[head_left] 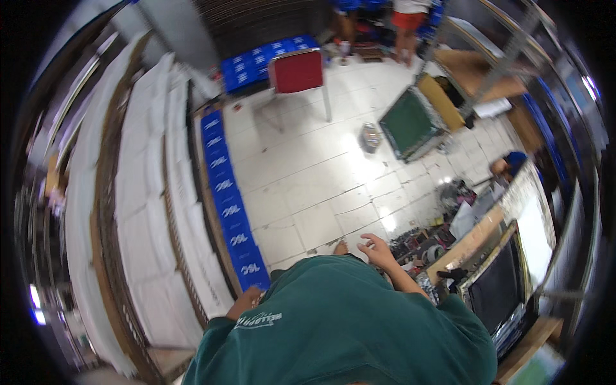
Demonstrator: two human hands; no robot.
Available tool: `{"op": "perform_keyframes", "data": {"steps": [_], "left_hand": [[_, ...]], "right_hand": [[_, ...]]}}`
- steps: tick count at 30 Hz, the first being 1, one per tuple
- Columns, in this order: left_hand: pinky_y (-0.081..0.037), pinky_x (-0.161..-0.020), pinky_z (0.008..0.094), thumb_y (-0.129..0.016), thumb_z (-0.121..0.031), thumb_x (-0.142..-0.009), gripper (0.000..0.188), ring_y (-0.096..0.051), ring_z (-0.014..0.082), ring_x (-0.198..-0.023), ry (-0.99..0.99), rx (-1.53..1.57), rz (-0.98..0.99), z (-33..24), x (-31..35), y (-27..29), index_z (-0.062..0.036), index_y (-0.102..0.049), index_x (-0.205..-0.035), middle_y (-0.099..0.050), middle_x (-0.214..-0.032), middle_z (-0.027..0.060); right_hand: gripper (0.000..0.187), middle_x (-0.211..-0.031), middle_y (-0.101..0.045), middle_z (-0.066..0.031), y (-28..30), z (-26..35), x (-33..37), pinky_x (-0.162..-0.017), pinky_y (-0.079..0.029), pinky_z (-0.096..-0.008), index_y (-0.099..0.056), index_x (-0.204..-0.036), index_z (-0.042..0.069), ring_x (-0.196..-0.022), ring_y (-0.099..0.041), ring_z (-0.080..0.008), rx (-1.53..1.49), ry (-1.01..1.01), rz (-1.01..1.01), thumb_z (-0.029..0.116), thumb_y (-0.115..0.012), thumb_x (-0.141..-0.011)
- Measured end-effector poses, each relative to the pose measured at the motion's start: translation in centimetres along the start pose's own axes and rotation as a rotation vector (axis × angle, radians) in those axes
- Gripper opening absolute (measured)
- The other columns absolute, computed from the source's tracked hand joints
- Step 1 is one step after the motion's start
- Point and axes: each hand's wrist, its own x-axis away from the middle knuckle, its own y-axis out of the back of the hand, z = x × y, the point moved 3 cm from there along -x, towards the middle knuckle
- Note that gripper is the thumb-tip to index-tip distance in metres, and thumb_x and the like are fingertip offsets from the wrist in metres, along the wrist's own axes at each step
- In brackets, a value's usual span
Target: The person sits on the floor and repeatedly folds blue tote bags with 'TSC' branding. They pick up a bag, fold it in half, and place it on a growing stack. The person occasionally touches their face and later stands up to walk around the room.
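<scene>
My right hand (378, 249) is out in front of my green shirt (346, 308), above the tiled floor. Its fingers are loosely bent and apart, with nothing seen between them. On the other side, my left hand (251, 297) is down against my side, close to the end of a blue printed strip (222, 186). The fingers of that hand are mostly hidden by the shirt. Under me, part of a bare foot (341, 248) shows on the tiles.
Long racks of white sheets (144, 212) line the left. A red chair (298, 70) stands ahead, near two people. A green-topped box (410, 122), cluttered parts (423, 247) and a dark framed panel (494, 285) lie to the right. Someone crouches (510, 165) behind a board.
</scene>
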Motion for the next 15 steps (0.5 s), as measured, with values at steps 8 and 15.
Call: {"op": "perform_keyframes", "data": {"steps": [8, 15], "left_hand": [[-0.041, -0.043, 0.0305, -0.054, -0.023, -0.082, 0.035, -0.051, 0.0172, -0.053, -0.177, 0.303, -0.168, -26.8, 6.5, 10.5, -0.0064, -0.049, -0.113, -0.056, -0.085, 0.0073], [-0.043, -0.048, 0.0297, -0.055, -0.023, -0.081, 0.045, -0.053, 0.0167, -0.054, -0.290, 0.415, -0.246, -48.0, -0.3, 22.7, -0.0062, -0.044, -0.121, -0.057, -0.084, 0.0106]], "right_hand": [[0.048, -0.091, -0.059, -0.0150, 9.3, 1.1, -12.1, -0.067, -0.048, -0.0333, -0.055, -0.114, 0.014, -0.080, -0.056, -0.0231, -0.032, -0.087, -0.183, 0.041, -0.065, -0.075], [0.050, -0.087, -0.059, -0.0149, 20.2, -0.1, -25.0, -0.068, -0.047, -0.0335, -0.055, -0.114, 0.009, -0.074, -0.056, -0.0207, -0.038, -0.138, -0.399, 0.040, -0.064, -0.075]]}}
